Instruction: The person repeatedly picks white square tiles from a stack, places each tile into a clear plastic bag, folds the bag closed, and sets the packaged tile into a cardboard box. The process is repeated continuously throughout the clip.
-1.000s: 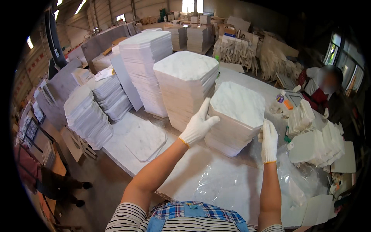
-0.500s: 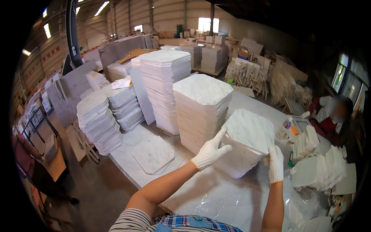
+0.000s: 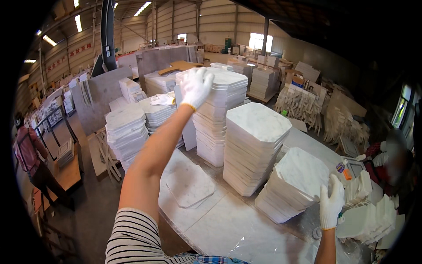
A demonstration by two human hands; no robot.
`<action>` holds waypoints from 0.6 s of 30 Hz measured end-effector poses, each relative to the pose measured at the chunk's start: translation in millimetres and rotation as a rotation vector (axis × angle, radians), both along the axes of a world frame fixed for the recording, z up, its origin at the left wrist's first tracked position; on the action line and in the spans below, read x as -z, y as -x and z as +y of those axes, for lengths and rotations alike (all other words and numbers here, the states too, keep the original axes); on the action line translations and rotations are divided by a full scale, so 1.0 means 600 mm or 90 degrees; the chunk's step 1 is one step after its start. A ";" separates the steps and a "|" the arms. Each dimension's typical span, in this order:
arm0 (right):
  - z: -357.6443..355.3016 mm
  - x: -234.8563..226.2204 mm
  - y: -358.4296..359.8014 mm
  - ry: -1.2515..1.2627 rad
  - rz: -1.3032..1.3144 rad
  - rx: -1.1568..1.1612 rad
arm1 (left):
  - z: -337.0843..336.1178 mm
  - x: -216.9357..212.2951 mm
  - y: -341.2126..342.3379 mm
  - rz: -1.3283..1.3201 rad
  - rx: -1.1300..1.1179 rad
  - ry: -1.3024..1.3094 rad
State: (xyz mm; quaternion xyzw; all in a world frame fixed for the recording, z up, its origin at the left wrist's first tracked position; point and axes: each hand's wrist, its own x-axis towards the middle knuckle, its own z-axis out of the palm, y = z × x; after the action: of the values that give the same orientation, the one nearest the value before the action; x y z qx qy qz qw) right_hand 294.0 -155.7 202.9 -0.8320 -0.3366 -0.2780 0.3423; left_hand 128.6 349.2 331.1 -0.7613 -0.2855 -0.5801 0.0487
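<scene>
My left hand, in a white knitted glove, is raised in front of the near left corner of the tallest stack of white marble tiles. It is slightly blurred, its fingers apart and nothing seen in them. My right hand, gloved too, stands open at the right side of the shortest stack of clipped-corner tiles, near its edge; whether it touches cannot be told. Between these two stacks rises a middle tile stack. A single clipped-corner tile lies flat on the table, left of the middle stack.
Two lower tile stacks stand at the left, with a pair of white gloves on the rear one. At right, a person sits beside leaning tiles. Another person stands by a cart at far left.
My left hand has left the shortest stack and swung up and left to the tallest one. My right hand stays beside the shortest stack. The view has shifted, moving the scene right and down.
</scene>
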 end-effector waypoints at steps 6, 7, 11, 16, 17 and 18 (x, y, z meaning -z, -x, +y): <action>0.104 -0.094 0.018 0.006 0.065 -0.180 | 0.201 -0.022 -0.012 0.218 -0.074 0.234; 0.130 -0.110 0.017 0.007 0.083 -0.215 | 0.216 -0.026 -0.009 0.222 -0.023 0.267; 0.229 -0.163 0.015 0.036 0.146 -0.333 | 0.242 -0.019 -0.020 0.197 0.087 0.272; 0.392 -0.187 -0.030 0.077 0.184 -0.410 | 0.225 -0.032 -0.021 0.214 0.086 0.279; 0.430 -0.194 -0.026 0.062 0.255 -0.438 | 0.226 -0.031 -0.012 0.214 0.073 0.263; 0.468 -0.199 -0.022 0.047 0.327 -0.464 | 0.229 -0.029 -0.004 0.214 0.060 0.248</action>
State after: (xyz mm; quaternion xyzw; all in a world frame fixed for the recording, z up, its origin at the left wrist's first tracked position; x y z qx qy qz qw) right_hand 307.2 125.1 322.4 -0.7128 -0.5217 0.0884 0.4604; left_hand 131.0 486.4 348.5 -0.8547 -0.3438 -0.3807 -0.0794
